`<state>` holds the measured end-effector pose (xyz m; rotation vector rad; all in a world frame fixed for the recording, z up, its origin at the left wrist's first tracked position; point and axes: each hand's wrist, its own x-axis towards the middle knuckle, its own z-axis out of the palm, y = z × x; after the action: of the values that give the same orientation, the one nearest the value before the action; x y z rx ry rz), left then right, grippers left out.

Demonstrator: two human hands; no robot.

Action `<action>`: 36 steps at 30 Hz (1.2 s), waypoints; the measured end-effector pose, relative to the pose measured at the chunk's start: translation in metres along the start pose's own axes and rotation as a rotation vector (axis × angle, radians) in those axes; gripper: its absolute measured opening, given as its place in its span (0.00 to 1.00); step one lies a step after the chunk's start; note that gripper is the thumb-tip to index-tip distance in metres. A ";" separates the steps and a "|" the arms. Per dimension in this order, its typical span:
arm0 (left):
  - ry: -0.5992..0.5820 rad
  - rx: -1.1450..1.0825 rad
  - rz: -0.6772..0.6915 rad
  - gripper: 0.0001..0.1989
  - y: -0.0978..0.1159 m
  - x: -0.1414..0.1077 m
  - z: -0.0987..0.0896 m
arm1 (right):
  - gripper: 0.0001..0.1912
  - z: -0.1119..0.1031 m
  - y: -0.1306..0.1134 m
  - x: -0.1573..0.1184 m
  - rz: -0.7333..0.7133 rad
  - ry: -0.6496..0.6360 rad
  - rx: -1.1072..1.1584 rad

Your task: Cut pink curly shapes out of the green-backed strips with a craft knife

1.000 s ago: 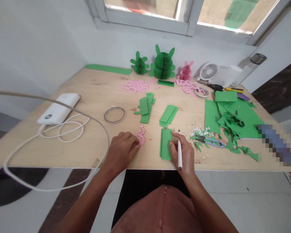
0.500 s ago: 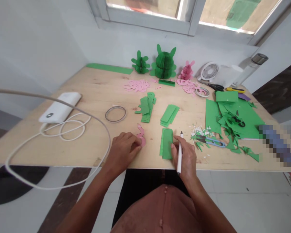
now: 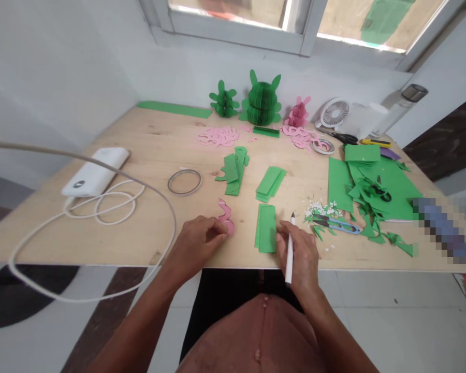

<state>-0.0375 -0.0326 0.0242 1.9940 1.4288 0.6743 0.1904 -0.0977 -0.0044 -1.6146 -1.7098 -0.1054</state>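
Between the thumb and fingers of my left hand [image 3: 200, 235] is the lower edge of a wavy pink paper cutout [image 3: 226, 211], pinched just above the table. My right hand [image 3: 301, 251] has a white pen [image 3: 290, 254] lying across it, dark tip pointing up and away; its fingers are curled around the barrel. Right beside those fingers lies a stack of green paper strips [image 3: 267, 228]. Farther back are a second stack of green strips [image 3: 271, 181] and some green cut shapes [image 3: 235, 168].
Blue thread snips [image 3: 341, 226] lie by white and green scraps at right, near green sheets [image 3: 399, 181]. Green and pink paper figures [image 3: 262, 101] stand against the wall. A power bank [image 3: 96, 171] with a looping white cable and a tape ring [image 3: 184, 182] lie left.
My left hand has lifted slightly, its thumb and fingers now pinching the pink cutout's edge. My right hand has shifted a little to the right with the pen.
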 end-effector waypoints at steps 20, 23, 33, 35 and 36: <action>-0.239 -0.401 0.028 0.04 0.054 0.013 0.043 | 0.10 -0.012 -0.013 0.003 0.225 -0.071 0.252; -0.248 -0.429 0.044 0.04 0.055 0.016 0.046 | 0.11 -0.009 -0.012 0.004 0.261 -0.089 0.253; -0.029 0.016 0.205 0.05 0.046 0.008 0.046 | 0.11 0.001 -0.012 0.006 0.171 -0.043 0.163; -0.011 0.054 0.245 0.07 0.043 0.006 0.046 | 0.11 0.002 -0.012 0.006 0.135 -0.040 0.141; -0.013 0.066 0.260 0.08 0.041 0.005 0.046 | 0.11 0.002 -0.011 0.006 0.118 -0.037 0.123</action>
<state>0.0227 -0.0457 0.0217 2.2554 1.2089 0.7310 0.1800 -0.0938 0.0023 -1.6306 -1.6114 0.0858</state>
